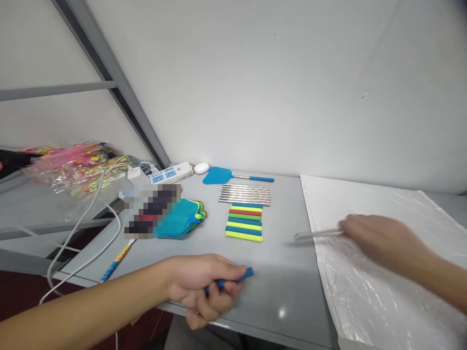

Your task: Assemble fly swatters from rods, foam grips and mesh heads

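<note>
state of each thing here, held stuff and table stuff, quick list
left hand: closed around handle
held handle: blue, no rod visible in it
right hand: gripping rod, blurred
held rod: near end bare
loose handles: lying in a row
loose rods: lying side by side
blue swatter: assembled, lying flat
swatter heads: stacked, unattached to rods
white sheet: spread out, wrinkled

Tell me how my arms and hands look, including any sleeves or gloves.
Your left hand and right hand are gloveless. No sleeve shows on the left forearm or right forearm, and no watch or bracelet is visible. The right hand is blurred, so small details are unclear.
</note>
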`<state>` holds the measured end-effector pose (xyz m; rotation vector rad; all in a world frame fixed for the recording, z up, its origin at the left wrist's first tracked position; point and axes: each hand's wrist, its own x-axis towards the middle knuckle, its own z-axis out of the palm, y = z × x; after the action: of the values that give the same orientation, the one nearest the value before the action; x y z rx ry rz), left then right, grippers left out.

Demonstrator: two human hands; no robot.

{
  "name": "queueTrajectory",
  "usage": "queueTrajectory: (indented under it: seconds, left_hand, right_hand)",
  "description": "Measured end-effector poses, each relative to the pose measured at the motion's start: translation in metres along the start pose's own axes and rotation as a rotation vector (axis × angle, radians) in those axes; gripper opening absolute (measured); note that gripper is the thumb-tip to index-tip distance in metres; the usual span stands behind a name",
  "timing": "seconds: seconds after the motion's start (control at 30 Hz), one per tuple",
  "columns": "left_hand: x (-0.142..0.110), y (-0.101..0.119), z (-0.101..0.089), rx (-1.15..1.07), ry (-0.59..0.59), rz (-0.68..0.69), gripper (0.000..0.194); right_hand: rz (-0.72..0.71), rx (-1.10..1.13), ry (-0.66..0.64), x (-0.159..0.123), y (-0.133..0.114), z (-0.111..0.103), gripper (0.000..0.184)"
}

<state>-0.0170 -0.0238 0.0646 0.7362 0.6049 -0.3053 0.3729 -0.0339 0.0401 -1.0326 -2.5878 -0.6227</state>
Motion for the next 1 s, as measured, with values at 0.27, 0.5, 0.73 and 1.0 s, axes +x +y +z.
queueTrajectory:
  seconds: [0.27, 0.5, 0.73, 1.0]
  left_hand:
    - [0.021, 0.022, 0.013, 0.614, 0.483, 0.738, 0.033]
    - [0.075, 0.013, 0.001, 1.133, 0.699, 1.199, 0.009]
    - [0.064, -0.008, -0.015, 1.685, 0.764, 1.278, 0.006]
    - [0.033, -0.026, -0.037, 1.825, 1.113, 0.963, 0.016]
  right_hand:
    - [0.422, 0.095, -0.048, -0.014, 0.032, 0.036, 0.027]
    - [0.394, 0.086, 0.182, 0.037, 0.033, 0.083, 0.025]
    - [0.598, 0.304, -0.079, 0.025, 0.042, 0.108, 0.036]
    - [0.637, 0.299, -0.203, 0.031, 0.036, 0.101, 0.042]
